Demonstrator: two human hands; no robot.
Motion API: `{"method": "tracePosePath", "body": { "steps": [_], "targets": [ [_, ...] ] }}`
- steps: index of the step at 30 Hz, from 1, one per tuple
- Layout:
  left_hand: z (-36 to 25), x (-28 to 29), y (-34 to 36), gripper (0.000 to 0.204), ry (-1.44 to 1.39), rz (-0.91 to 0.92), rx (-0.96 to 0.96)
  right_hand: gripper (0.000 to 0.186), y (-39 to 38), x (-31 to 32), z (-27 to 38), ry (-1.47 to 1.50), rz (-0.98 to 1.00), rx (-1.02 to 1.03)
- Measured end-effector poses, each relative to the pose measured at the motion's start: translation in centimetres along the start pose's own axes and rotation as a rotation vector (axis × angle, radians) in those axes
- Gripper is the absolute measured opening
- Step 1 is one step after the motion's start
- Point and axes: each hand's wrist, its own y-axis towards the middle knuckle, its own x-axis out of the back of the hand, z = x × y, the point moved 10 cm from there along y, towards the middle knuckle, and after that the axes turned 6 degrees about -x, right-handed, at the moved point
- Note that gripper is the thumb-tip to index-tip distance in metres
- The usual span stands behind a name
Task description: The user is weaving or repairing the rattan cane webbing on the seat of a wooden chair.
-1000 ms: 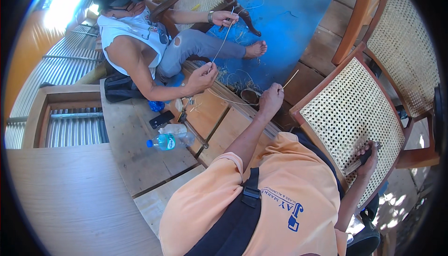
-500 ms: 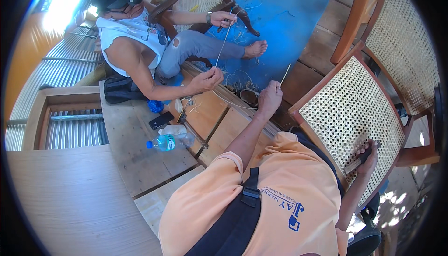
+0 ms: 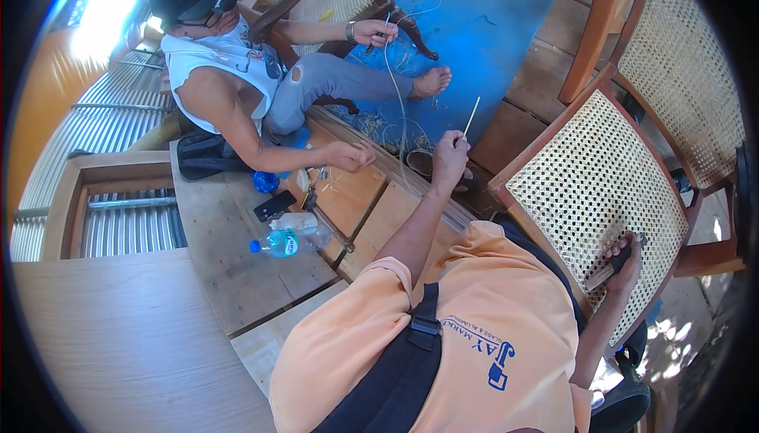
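Note:
My left hand [image 3: 451,158] is closed around a thin pale stick [image 3: 472,115], raised over the plank edge with the tip pointing up. On the right, my right hand [image 3: 626,267] rests on the woven cane seat [image 3: 594,184] of a chair. Its fingers wrap round a dark-handled tool [image 3: 604,275] with a flat, light-coloured end; its exact kind I cannot make out. Across from me, a seated co-worker's hand [image 3: 375,33] holds a long thin cane strand [image 3: 398,89], which hangs down in a curve. The co-worker's other hand [image 3: 350,156] is closed above the planks.
A clear plastic bottle [image 3: 288,242], a dark phone [image 3: 273,205] and a hammer-like tool [image 3: 332,229] lie on the wooden planks. Behind the co-worker's foot stretches a blue sheet [image 3: 486,30]. A second cane-panelled chair [image 3: 684,77] stands at the right.
My left hand has shifted slightly left, and the stick stands a bit higher. The co-worker's nearer hand has moved down-left; the strand, taut before, now hangs loose. My right hand is still.

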Motion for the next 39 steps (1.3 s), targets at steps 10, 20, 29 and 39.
{"method": "tracePosePath", "body": {
  "steps": [10,20,29,39],
  "targets": [
    [0.2,2.4,0.5,0.015,-0.229,-0.137,0.076,0.025,0.0,0.1,0.0,0.003,-0.017,0.012],
    [0.4,2.5,1.3,0.011,-0.281,-0.157,-0.051,0.027,-0.1,-0.4,0.3,0.010,0.018,0.013],
    [2.3,1.3,-0.1,0.008,-0.275,-0.070,0.117,0.030,0.3,0.1,0.2,0.013,0.007,0.025],
    [-0.9,0.6,1.4,0.008,-0.197,-0.015,-0.043,0.030,0.4,0.1,0.2,0.021,-0.014,0.005]
  ]
}}
